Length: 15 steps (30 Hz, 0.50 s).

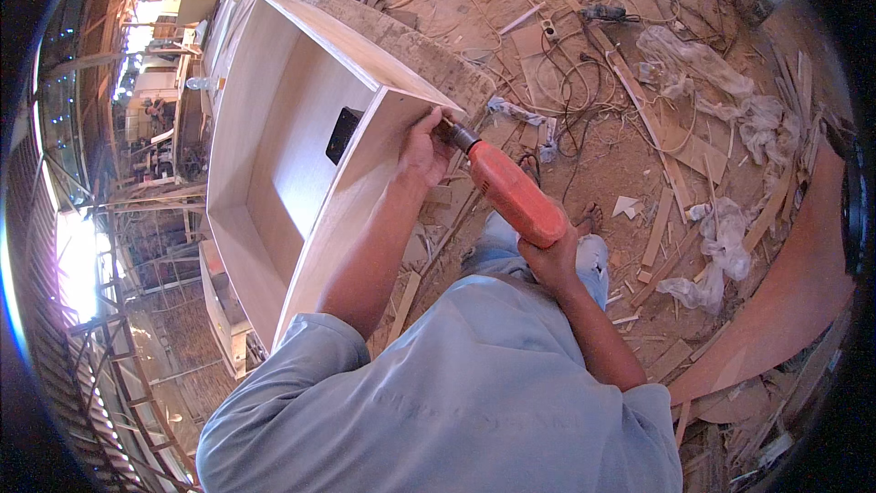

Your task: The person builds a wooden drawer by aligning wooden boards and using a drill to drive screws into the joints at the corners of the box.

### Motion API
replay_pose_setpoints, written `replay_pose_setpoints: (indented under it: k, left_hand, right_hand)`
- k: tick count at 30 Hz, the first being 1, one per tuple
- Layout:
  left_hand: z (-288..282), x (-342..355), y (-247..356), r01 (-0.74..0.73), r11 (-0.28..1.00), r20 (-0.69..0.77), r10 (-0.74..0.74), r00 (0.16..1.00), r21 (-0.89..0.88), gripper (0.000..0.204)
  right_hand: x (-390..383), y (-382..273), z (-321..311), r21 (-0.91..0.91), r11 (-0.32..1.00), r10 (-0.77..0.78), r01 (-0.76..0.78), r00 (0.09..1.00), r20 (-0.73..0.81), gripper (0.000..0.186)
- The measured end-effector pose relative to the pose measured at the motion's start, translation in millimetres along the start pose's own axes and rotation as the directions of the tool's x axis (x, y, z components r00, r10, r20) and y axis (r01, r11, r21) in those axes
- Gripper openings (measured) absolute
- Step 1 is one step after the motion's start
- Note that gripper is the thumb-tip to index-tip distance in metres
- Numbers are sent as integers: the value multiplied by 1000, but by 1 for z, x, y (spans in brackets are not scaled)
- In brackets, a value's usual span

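A pale wooden cabinet box [246,155], open-faced, lies at my left, with a black rectangular item or cut-out [342,135] inside. My right hand [547,260] grips the rear of a red power tool [511,190], whose dark nose [456,135] meets the cabinet's end panel [360,196] near its upper corner. Beside that nose, my left hand [424,151] has its fingers bent against the panel; whether they pinch a small piece or the nose itself is hidden.
A rough pale slab [470,84] lies behind the cabinet. Right, on the dusty floor, are cables [575,82], a dark tool [602,13], wood offcuts [662,228], crumpled plastic [721,246] and a large curved brown sheet [776,310]. Metal framework and cluttered shelving line the left.
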<state>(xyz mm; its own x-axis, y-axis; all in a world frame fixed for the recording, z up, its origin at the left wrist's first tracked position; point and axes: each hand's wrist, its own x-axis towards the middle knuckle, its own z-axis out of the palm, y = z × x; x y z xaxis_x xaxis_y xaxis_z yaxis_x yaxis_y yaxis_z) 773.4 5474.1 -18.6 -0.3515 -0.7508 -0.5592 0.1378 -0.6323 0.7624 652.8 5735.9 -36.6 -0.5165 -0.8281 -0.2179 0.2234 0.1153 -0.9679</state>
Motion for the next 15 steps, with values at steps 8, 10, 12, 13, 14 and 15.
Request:
replay_pose_setpoints:
  k: [8,10,12,13,14,15]
  left_hand:
    - [0,2,0,8,1000,-11,-8,1000,-3,21]
    - [0,2,0,4,1000,-15,-4,1000,4,21]
    - [1,1,0,5,1000,-12,-5,1000,12,21]
    - [0,1,0,3,1000,-10,-3,1000,16,21]
    - [0,1,0,4,1000,-19,-3,1000,8,21]
    - [0,2,-1,4,1000,-27,-4,1000,1,21]
  right_hand:
    - [2,6,0,44,999,-32,32,999,6,48]
    - [2,7,-1,53,998,-38,38,999,3,48]
    - [2,7,-1,56,997,-61,60,998,1,49]
    - [3,7,-2,40,997,-66,65,998,13,52]
    - [3,7,-3,23,997,-71,71,997,26,55]
    - [3,7,-3,7,997,-76,76,996,38,58]
